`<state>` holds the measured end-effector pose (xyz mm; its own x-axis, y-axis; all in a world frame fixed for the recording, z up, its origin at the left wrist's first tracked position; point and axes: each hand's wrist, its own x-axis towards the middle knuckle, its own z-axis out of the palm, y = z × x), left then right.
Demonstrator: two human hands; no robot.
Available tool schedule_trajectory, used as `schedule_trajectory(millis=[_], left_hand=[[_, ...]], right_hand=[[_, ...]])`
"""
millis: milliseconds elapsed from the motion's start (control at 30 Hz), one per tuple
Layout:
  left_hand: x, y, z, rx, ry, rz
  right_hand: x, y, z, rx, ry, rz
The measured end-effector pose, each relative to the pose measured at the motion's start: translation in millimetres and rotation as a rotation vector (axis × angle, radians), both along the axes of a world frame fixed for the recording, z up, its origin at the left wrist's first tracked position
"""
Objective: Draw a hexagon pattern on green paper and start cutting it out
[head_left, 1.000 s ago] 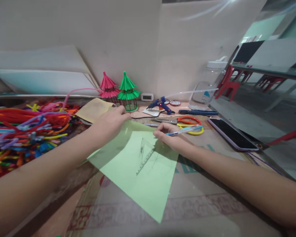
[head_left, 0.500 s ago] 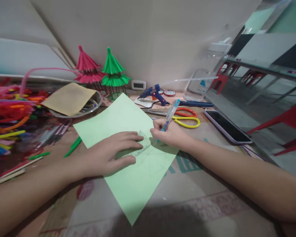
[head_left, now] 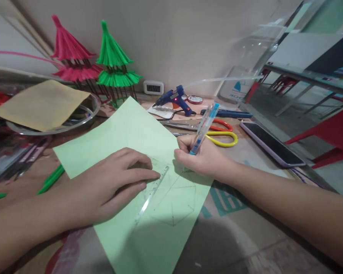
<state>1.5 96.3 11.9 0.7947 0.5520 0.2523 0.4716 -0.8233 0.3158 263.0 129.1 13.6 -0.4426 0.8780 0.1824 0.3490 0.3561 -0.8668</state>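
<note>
A light green paper sheet [head_left: 137,144] lies on the table in front of me, with faint pencil lines near its right side. My left hand [head_left: 111,182] lies flat on it, fingers stretched out, pressing down a clear plastic set square [head_left: 153,188]. My right hand [head_left: 201,158] is closed around a blue and clear pen [head_left: 203,127], its tip down on the paper just beyond the set square's upper end.
Behind the paper lie red and yellow scissors [head_left: 220,133], a blue glue gun [head_left: 174,101], a phone [head_left: 271,142] at the right, and pink [head_left: 71,53] and green [head_left: 114,57] paper pagodas. A brown sheet [head_left: 40,102] covers a glass dish at left.
My view has come closer and lower. My left hand went from the far edge of the paper onto the set square. My right hand raised the pen upright and set its tip on the paper.
</note>
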Motion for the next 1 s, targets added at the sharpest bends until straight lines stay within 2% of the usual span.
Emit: schedule_trajectory(millis=[333,767,1000], left_hand=[[0.7,1.7,2.6,0.015,0.042,0.002],[1.0,0.7,1.3,-0.012,0.002,0.025],[-4.0,-2.3,-1.8,0.082,0.049,0.011]], right_hand=[[1.9,-2.1,-0.1,0.014,0.005,0.016],[2.0,-1.6,-2.6,0.015,-0.015,0.007],[0.7,-0.8,0.0,0.024,-0.002,-0.017]])
